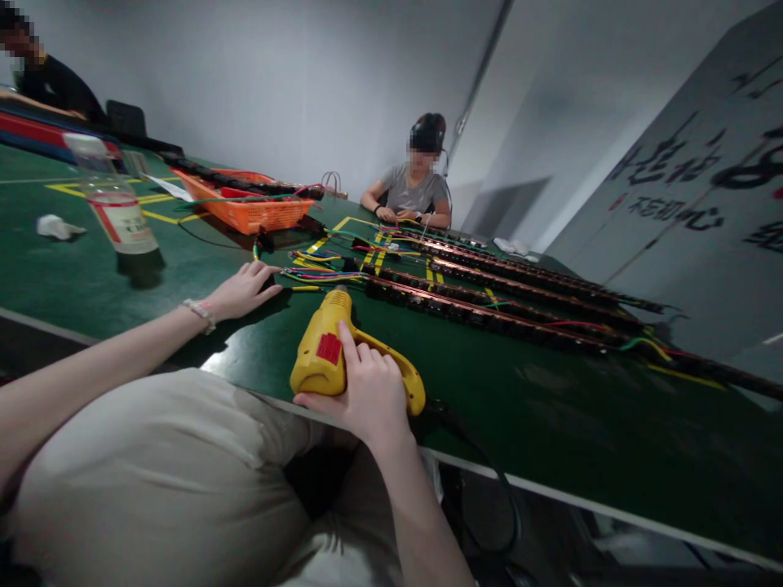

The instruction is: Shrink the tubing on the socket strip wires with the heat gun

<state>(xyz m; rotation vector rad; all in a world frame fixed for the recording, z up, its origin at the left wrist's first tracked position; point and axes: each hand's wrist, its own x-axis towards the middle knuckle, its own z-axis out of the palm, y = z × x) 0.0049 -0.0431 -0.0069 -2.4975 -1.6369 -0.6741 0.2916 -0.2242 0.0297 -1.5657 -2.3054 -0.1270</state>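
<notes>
My right hand (374, 390) is wrapped round the handle side of a yellow heat gun (319, 359) with a red label. The gun is at the table's near edge, its nozzle pointing away from me towards the wires. To the left, my left hand (243, 291) lies low over the table, its fingertips closed at the ends of a bundle of thin coloured wires (324, 275). These wires run right into a long dark strip with copper-coloured lines (440, 300). The exact pinch on the wire ends is small and partly hidden.
Several more long strips (519, 281) lie across the green table (489, 391). An orange basket (245, 214) holds further strips, and a plastic bottle (119, 204) stands left beside crumpled white tissue (58, 227). A power cord (483, 456) hangs over the edge. One person (416, 191) sits opposite, another (55, 90) far left.
</notes>
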